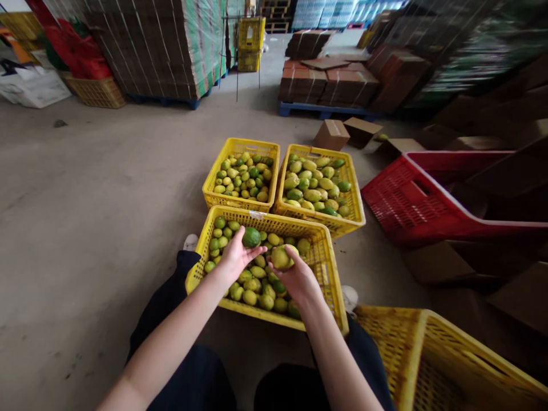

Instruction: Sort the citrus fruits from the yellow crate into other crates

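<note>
My left hand holds a dark green lemon between thumb and fingers. In my right hand is a larger yellow-green lemon, gripped with the thumb on top. Both hands are above the near yellow crate, which stands between my legs and contains many green and yellow lemons. Just beyond it stand two more yellow crates, the left one with small yellow and green lemons, the right one with bigger ones.
At the lower right is another yellow crate. A red crate with cardboard inside stands to the right, among loose boxes. Farther back are a blue pallet with stacked cardboard and a tall wrapped stack. Concrete floor extends leftward.
</note>
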### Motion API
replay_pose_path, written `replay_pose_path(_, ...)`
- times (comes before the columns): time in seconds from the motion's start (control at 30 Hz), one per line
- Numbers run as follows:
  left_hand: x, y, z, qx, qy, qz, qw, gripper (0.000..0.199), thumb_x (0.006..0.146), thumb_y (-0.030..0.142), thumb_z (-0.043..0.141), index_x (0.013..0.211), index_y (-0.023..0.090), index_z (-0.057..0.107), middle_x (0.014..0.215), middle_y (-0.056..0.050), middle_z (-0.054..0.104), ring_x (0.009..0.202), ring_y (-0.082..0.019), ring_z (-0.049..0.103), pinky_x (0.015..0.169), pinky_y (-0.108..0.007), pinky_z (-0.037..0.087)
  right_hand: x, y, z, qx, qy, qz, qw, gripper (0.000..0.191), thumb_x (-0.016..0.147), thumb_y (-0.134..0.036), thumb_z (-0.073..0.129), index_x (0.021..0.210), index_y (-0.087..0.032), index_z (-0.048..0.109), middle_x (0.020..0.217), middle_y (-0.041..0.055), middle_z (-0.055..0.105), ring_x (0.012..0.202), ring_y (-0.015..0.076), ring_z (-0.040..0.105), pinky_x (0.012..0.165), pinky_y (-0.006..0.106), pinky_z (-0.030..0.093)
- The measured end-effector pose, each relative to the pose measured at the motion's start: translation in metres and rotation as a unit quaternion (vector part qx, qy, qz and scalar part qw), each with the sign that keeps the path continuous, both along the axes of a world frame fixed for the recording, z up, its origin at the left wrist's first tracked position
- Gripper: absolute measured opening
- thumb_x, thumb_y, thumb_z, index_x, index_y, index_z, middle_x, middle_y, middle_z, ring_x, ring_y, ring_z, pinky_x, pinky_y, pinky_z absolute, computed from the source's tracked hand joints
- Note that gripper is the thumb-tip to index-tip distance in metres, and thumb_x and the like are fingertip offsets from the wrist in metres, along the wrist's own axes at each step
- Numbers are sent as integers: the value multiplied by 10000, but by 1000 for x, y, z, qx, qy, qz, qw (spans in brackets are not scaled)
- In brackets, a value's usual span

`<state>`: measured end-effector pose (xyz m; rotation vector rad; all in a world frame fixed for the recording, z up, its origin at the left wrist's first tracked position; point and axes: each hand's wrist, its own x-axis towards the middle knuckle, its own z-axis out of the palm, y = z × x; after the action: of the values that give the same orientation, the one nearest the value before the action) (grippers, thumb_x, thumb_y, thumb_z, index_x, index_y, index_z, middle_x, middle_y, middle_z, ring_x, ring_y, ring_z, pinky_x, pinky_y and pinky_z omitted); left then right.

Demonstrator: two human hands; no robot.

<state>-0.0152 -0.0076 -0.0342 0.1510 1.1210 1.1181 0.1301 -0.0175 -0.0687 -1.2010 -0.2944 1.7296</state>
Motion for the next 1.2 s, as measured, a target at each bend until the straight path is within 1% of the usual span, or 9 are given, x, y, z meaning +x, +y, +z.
replay_pose_path(0.07,1,-4,0,127,167,-28,977,229,858,302,539,1045,170,544,992,-92,604,875,-191,635,677,-267,544,-2,-2,0,55,-52,-24,997,321,590,-293,786,855,-221,620,805,-9,678,745,197,650,621,338,575)
replay_pose_path(0.17,1,-11,0,317,399,-57,859,377,753,239,669,1110,242,549,1185,-72,545,1102,-227,532,875,-342,490,-4,-6,5,170,-188,-29,967,515,563,-285,808,1035,-251,605,974,-3,665,889,210,622,767,359,544)
replay_pose_path(0.23,1,-14,-2,371,457,-68,805,436,737,231,684,1142,248,524,1203,-70,544,1138,-230,506,950,-373,441,-4,-8,7,251,-305,-17,918,535,612,-309,778,1104,-241,579,1067,32,641,939,222,609,828,372,512)
replay_pose_path(0.33,1,-15,-5,382,459,-86,797,449,731,244,695,1134,229,497,1168,-80,569,1104,-229,533,966,-389,423,-5,-11,6,305,-393,-29,867,556,646,-309,748,1148,-243,518,1120,60,598,967,225,599,770,342,512)
replay_pose_path(0.53,1,-13,-7,383,483,-90,782,396,739,251,690,1092,226,513,1139,-67,579,1072,-214,542,942,-367,438,-8,-14,2,328,-409,-60,850,474,649,-281,743,1050,-242,492,1080,45,572,958,203,592,772,325,503)
replay_pose_path(0.67,1,-13,-5,373,468,-82,797,393,724,282,706,1076,225,542,1103,-71,579,1023,-218,557,859,-349,488,-6,-13,7,315,-395,-64,861,465,640,-296,751,1031,-233,507,1062,50,583,969,215,585,761,334,508)
replay_pose_path(0.8,0,-12,1,342,406,-58,845,415,682,331,740,1062,227,609,1137,-95,539,1044,-241,542,773,-320,530,-2,-10,11,272,-360,-35,892,479,589,-307,789,1009,-216,576,1035,58,622,986,244,583,758,345,506)
replay_pose_path(1.0,-3,-5,10,214,81,-52,972,323,738,247,698,1048,196,621,1050,-64,626,928,-190,625,823,-348,538,3,-5,14,173,-54,-5,983,294,668,-316,730,929,-223,634,922,14,697,816,198,653,707,319,528)
replay_pose_path(1.2,-6,-2,12,133,-108,-25,985,121,800,145,600,917,115,598,913,-87,686,796,-182,681,843,-377,542,10,1,17,126,81,6,989,181,675,-327,692,826,-237,644,896,16,729,873,204,675,775,331,559)
